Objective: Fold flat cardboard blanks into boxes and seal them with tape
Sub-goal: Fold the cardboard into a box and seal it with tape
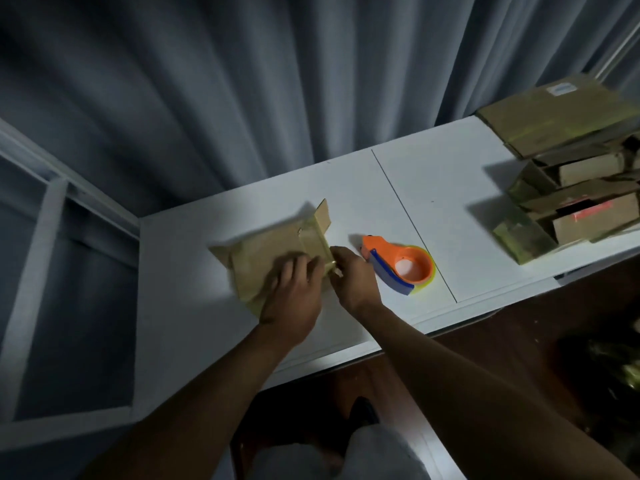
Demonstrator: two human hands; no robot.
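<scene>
We look down on a white table set against grey curtains. At its far right corner a pile of folded cardboard boxes stands stacked, well apart from the work.

Near the table's left edge lies the cardboard blank, partly folded and partly covered with yellowish tape, one short flap standing up at its far side. We judge it light and fairly stiff, bending readily only along its creases, and glossy enough where taped to slide on the smooth top. It is best pinned flat with one palm and taken by a free flap edge with the other hand.

Just right of the blank, towards the near edge, rests an orange tape dispenser with a blue blade guard, untouched.

Our left hand rests on the blank's near right part, fingers loosely spread and pressing down, not gripping. Our right hand sits at the blank's right edge, fingers curled and seemingly pinching a flap or tape end; blur keeps us from telling which.
</scene>
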